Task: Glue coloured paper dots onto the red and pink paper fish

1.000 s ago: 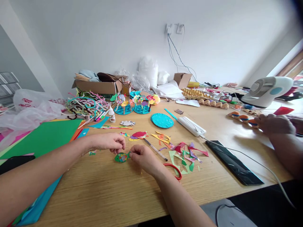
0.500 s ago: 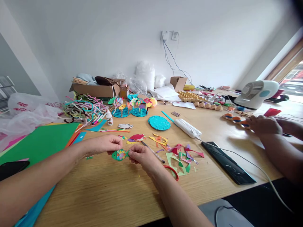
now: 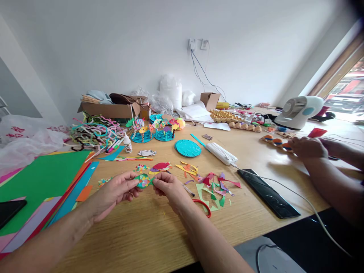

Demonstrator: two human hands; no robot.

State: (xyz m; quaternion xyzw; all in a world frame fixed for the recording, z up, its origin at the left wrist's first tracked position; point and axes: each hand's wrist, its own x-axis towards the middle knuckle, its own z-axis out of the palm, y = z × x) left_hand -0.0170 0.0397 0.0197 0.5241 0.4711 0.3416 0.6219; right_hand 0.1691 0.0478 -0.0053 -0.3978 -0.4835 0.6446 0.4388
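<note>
A small green paper fish (image 3: 144, 181) with patches of many colours is held between my two hands, a little above the table. My left hand (image 3: 123, 187) pinches its head end between thumb and fingers. On the tail end, the thumb and finger of my right hand (image 3: 166, 185) are closed. Just beyond lie red, yellow and purple paper fish shapes (image 3: 160, 167) and a small heap of coloured paper bits (image 3: 141, 168). Partly under my right hand is a pen (image 3: 189, 189), and red scissor handles (image 3: 206, 207) show beside my right forearm.
Paper scraps (image 3: 214, 185) lie right of my hands, near a black glossy panel (image 3: 267, 193) and a white power strip (image 3: 222, 152) with its cable. Coloured sheets (image 3: 48, 174) are stacked left. Beyond stand a glue bottle (image 3: 127, 144) and blue discs (image 3: 187, 148). A co-worker's hands (image 3: 309, 151) are at right.
My left hand has turned and taken hold of the fish's head end, where before it hovered over it. The fish is lifted slightly. The view has swung a little to the right.
</note>
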